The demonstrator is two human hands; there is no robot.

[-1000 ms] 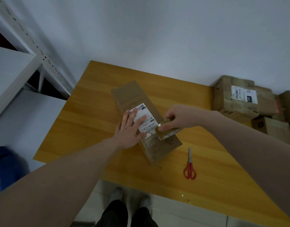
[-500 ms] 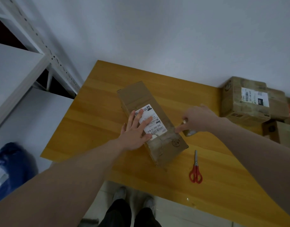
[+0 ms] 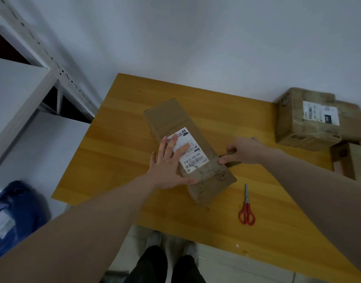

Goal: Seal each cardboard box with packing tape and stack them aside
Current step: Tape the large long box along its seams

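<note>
Both forearms are bare to the frame edge; no sleeves, watch, rings or gloves visible on the left hand [image 3: 167, 166] or right hand [image 3: 244, 153]. Fingers [image 3: 169, 145] bare, nails short. At 6 o'clock, two legs in dark, plain trousers [image 3: 165, 266]. Beyond them, pale, light-coloured shoes [image 3: 155, 237], one toe per leg; detail too blurred to tell lacing.

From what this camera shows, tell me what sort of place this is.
Probably a small packing or parcel storeroom. Labelled cardboard boxes are stacked against the wall, another box is being taped on a wooden table beside red scissors, and white metal shelving stands to the left.
</note>
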